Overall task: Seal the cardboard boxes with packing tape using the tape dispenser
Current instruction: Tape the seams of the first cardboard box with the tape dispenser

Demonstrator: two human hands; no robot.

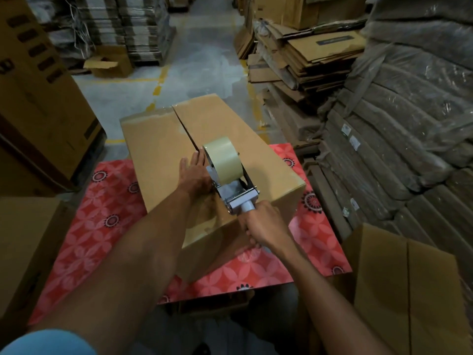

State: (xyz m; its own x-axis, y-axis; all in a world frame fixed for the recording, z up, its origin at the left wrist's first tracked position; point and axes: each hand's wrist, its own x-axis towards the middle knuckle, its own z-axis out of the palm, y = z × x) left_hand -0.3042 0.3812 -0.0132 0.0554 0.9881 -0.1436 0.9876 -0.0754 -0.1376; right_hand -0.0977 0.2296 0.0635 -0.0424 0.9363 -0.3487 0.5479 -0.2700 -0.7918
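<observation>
Right hand (pixel 265 224) grips tape dispenser (pixel 231 175) on box (pixel 158 147); left hand (pixel 194 172) flat, fingers straight. Flattened cartons (pixel 302 62) at right.

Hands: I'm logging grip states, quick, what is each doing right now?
Left hand: open, pressing flat on the cardboard box.
Right hand: closed round the tape dispenser handle.

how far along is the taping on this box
Done: the box is folded shut, and tape seems laid over the near edge. In hand: the right hand grips the tape dispenser near that end; the left hand presses the top. Left: the seam ahead lies bare.
</observation>
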